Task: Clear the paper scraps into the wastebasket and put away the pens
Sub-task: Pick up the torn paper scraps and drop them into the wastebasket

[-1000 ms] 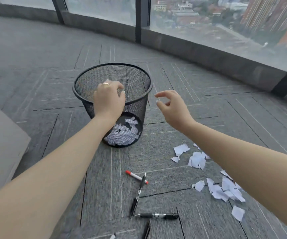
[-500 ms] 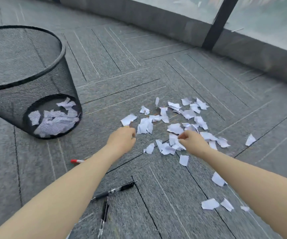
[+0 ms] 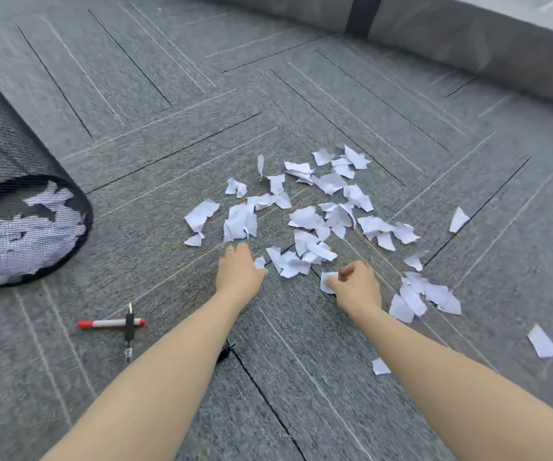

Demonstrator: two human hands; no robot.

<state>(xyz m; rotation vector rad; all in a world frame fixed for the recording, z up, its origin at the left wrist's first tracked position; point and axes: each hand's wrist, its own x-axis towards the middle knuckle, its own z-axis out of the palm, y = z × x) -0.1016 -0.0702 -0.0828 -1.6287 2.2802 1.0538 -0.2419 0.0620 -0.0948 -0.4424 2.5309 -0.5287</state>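
Paper scraps [image 3: 318, 207] are strewn right of the mesh wastebasket [image 3: 19, 207]. One scrap [image 3: 327, 281] is pinched by the right hand [image 3: 356, 286]; a small scrap [image 3: 260, 262] is touched by the left hand [image 3: 238, 272], fingers curled.

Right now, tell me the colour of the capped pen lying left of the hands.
White barrel with red cap and end, on the pen in the head view.
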